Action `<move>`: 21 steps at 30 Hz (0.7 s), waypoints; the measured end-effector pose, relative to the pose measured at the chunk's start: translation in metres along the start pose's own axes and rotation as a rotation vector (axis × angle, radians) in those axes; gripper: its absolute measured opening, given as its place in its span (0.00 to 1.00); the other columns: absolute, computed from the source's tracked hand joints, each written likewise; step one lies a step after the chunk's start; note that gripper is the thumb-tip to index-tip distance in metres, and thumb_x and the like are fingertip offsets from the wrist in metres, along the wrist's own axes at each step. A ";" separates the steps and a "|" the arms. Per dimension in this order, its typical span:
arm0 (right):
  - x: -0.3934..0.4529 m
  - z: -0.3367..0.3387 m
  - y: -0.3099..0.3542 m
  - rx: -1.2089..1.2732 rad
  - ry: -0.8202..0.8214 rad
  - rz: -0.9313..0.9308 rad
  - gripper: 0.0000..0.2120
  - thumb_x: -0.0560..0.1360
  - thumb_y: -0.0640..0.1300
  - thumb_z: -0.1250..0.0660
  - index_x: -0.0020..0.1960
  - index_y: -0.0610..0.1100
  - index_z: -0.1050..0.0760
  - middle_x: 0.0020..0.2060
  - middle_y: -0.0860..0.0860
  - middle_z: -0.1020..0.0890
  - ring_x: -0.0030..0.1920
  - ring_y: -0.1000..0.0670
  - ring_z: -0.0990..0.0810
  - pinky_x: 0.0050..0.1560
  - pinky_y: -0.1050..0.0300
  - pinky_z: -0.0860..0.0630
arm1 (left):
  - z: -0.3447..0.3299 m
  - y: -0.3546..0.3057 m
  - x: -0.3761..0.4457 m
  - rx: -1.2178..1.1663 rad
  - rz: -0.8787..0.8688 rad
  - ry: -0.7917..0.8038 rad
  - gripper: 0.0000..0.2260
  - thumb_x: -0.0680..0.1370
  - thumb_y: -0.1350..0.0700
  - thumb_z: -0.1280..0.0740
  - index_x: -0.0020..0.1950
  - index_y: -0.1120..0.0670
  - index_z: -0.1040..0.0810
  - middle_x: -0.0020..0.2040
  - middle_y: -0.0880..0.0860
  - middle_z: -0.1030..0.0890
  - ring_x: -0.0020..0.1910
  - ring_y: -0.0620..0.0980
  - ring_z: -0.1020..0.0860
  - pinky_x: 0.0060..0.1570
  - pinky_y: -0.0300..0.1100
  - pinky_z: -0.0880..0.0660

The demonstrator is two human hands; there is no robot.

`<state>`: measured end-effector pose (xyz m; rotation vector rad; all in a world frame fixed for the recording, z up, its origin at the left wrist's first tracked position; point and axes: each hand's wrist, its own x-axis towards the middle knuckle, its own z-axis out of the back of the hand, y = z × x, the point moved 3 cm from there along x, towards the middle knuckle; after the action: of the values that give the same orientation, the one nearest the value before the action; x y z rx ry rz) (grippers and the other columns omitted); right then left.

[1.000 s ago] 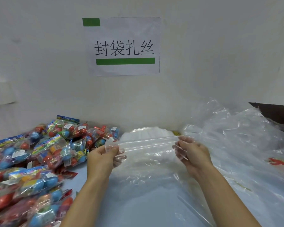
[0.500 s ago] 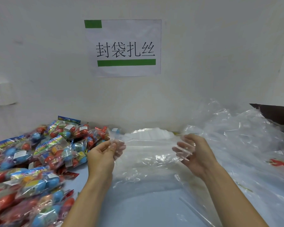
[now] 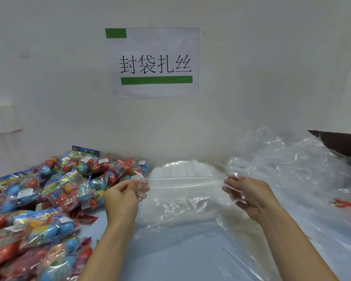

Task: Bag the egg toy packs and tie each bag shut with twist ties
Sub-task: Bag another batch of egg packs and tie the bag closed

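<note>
Head view shows the left hand (image 3: 123, 196) pinching one top corner of a clear plastic bag (image 3: 182, 199) between thumb and curled fingers, while the right hand (image 3: 249, 194) pinches the opposite corner the same way. The bag's mouth edge runs stretched between the two hands, left to right across the view, and the rest of the film sags from it toward the person, creased and glossy. Whether the two layers of the mouth are parted yet is too hard to tell through the transparent film.

Egg toy packs (image 3: 49, 199) lie heaped just left of the left hand, touching one another; that hand is clearly the nearer one, and the right hand is well apart from them. Each pack is a crinkly clear sleeve with a printed header, holding smooth red and blue plastic eggs. Judging from this, the coming move is to spread the mouth and have the left hand fetch a pack across.

Behind the bag a flat stack of bags (image 3: 180, 169) rests at the wall. Loose crumpled plastic sheeting (image 3: 296, 169) piles up to the right. A paper sign (image 3: 152, 61) with green bars hangs on the wall above. No twist ties can be made out.
</note>
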<state>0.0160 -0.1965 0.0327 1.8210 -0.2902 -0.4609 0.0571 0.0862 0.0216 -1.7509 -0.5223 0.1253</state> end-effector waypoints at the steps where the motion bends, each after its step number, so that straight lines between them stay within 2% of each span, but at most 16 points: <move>1: 0.000 0.001 0.001 -0.011 -0.015 0.012 0.06 0.74 0.29 0.29 0.45 0.39 0.19 0.35 0.47 0.17 0.37 0.50 0.16 0.33 0.60 0.29 | 0.000 0.000 0.001 -0.017 0.011 0.012 0.10 0.80 0.64 0.34 0.42 0.54 0.18 0.29 0.43 0.17 0.29 0.36 0.19 0.28 0.25 0.27; 5: -0.001 0.002 0.002 -0.051 -0.044 0.055 0.07 0.72 0.29 0.26 0.45 0.39 0.18 0.32 0.48 0.16 0.31 0.52 0.17 0.34 0.60 0.26 | 0.005 0.002 0.003 -0.086 0.028 -0.021 0.04 0.74 0.65 0.27 0.47 0.58 0.18 0.33 0.47 0.15 0.33 0.40 0.17 0.32 0.29 0.24; 8: -0.003 0.001 0.002 -0.056 -0.051 0.078 0.08 0.69 0.30 0.23 0.44 0.39 0.19 0.29 0.48 0.17 0.30 0.51 0.19 0.33 0.59 0.24 | 0.007 0.000 0.001 -0.058 0.018 -0.051 0.05 0.69 0.62 0.22 0.41 0.58 0.17 0.34 0.53 0.15 0.30 0.44 0.18 0.34 0.36 0.22; 11: -0.004 -0.001 0.002 -0.059 -0.062 0.098 0.10 0.67 0.32 0.21 0.43 0.38 0.21 0.27 0.48 0.19 0.29 0.51 0.22 0.34 0.59 0.24 | 0.006 -0.003 -0.002 0.017 -0.037 -0.078 0.11 0.69 0.54 0.22 0.35 0.59 0.19 0.27 0.51 0.18 0.24 0.40 0.23 0.34 0.39 0.27; 14: -0.005 -0.001 0.002 -0.052 -0.077 0.120 0.11 0.66 0.36 0.19 0.42 0.38 0.20 0.27 0.50 0.19 0.26 0.52 0.23 0.32 0.59 0.25 | 0.005 -0.003 -0.004 0.046 -0.062 -0.104 0.13 0.74 0.52 0.25 0.33 0.58 0.19 0.25 0.47 0.20 0.23 0.36 0.24 0.33 0.37 0.30; 16: -0.005 -0.001 0.002 -0.070 -0.100 0.140 0.12 0.68 0.41 0.19 0.41 0.37 0.20 0.28 0.49 0.19 0.26 0.53 0.22 0.31 0.61 0.23 | 0.006 0.000 -0.001 0.048 -0.057 -0.135 0.10 0.77 0.55 0.28 0.37 0.56 0.18 0.26 0.45 0.19 0.26 0.34 0.22 0.31 0.33 0.30; 18: -0.003 -0.001 0.002 -0.097 -0.121 0.165 0.13 0.71 0.46 0.21 0.38 0.37 0.19 0.26 0.49 0.19 0.25 0.54 0.21 0.31 0.61 0.22 | 0.007 0.003 0.003 0.024 -0.025 -0.167 0.05 0.79 0.57 0.30 0.44 0.57 0.17 0.32 0.45 0.18 0.31 0.39 0.21 0.29 0.30 0.28; 21: -0.001 -0.001 0.000 -0.112 -0.130 0.183 0.14 0.75 0.47 0.25 0.36 0.38 0.19 0.25 0.49 0.19 0.26 0.53 0.18 0.34 0.59 0.23 | 0.009 0.007 0.007 0.036 -0.005 -0.168 0.02 0.79 0.60 0.30 0.49 0.55 0.17 0.39 0.50 0.17 0.35 0.43 0.21 0.34 0.35 0.25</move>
<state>0.0154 -0.1947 0.0332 1.6419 -0.5058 -0.4584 0.0615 0.0962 0.0138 -1.7124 -0.6426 0.2778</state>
